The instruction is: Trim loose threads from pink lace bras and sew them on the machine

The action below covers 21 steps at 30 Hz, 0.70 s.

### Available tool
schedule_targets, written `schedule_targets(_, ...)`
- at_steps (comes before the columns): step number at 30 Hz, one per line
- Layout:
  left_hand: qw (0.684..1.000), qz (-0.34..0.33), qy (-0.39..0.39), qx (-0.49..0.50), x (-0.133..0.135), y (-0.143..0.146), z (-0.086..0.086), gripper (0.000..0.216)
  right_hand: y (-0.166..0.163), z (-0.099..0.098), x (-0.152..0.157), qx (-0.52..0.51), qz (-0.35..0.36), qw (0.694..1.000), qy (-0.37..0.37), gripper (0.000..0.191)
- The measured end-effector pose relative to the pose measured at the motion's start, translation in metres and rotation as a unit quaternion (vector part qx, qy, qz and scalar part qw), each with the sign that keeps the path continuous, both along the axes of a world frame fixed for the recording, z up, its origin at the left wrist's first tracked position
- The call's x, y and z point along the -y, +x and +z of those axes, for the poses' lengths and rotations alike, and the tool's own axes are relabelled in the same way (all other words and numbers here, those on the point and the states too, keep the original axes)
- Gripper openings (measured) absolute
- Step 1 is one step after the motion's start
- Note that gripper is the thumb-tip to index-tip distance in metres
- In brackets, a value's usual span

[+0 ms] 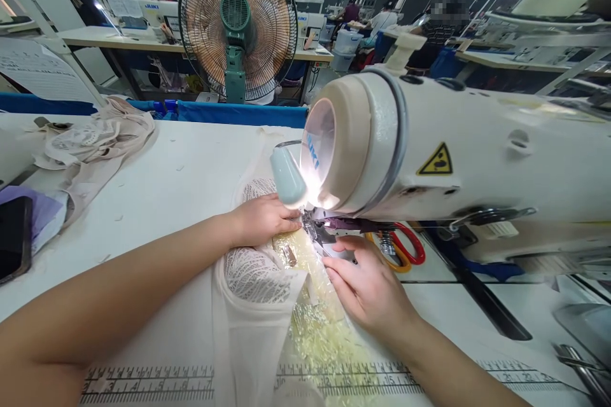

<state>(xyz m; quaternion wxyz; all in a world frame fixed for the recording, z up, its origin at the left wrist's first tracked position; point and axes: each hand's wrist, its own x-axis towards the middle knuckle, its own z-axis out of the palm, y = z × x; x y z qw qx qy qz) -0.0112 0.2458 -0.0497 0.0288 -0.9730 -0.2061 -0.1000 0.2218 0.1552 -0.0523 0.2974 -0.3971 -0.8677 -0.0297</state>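
Observation:
A whitish bra with patterned lace cups (pixel 260 276) lies under the head of a sewing machine (pixel 353 140), its band hanging toward me. My left hand (pixel 265 219) is closed on the bra's lace part, fingertips beside the presser foot (pixel 312 229). To the right of the foot, my right hand (pixel 365 276) has its fingers bent and its fingertips together at a narrow pale strip leading from the foot. Yellowish clear tape (pixel 317 324) covers the machine bed under the work. A small lamp (pixel 289 178) lights the needle area; the needle itself is hard to make out.
Scissors with red and yellow handles (pixel 413 245) lie behind my right hand. A printed ruler (pixel 153 381) runs along the front edge. More pale garments (pixel 109 140) and a phone (pixel 15 235) are at the left. Beyond the table stands a large fan (pixel 236 19); people sit farther back.

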Motion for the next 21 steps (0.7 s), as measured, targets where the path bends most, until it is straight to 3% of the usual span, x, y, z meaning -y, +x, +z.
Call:
schedule_targets(5,0.999,0.038,-0.038,-0.007,-0.005,-0.002,0.003,0.031,0.014,0.021,-0.005,0.024,-0.002,0.999,-0.024,0.025)
schedule_targets(9,0.993,0.086,-0.062,0.047,0.000,-0.002,0.005,0.026,0.053,0.028,-0.024,0.060,-0.113,0.984,-0.123,0.022)
schedule_targets(13,0.987,0.125,-0.062,0.085,0.001,0.000,0.002,0.017,0.086,0.022,-0.045,0.129,-0.162,0.961,-0.184,0.018)
schedule_targets(17,0.984,0.149,-0.052,0.085,0.001,0.001,0.003,0.013,0.086,0.023,-0.053,0.173,-0.191,0.937,-0.238,0.015)
schedule_targets(21,0.983,0.165,-0.032,0.076,0.004,0.000,0.006,0.019,0.072,0.039,-0.054,0.177,-0.227,0.915,-0.282,0.019)
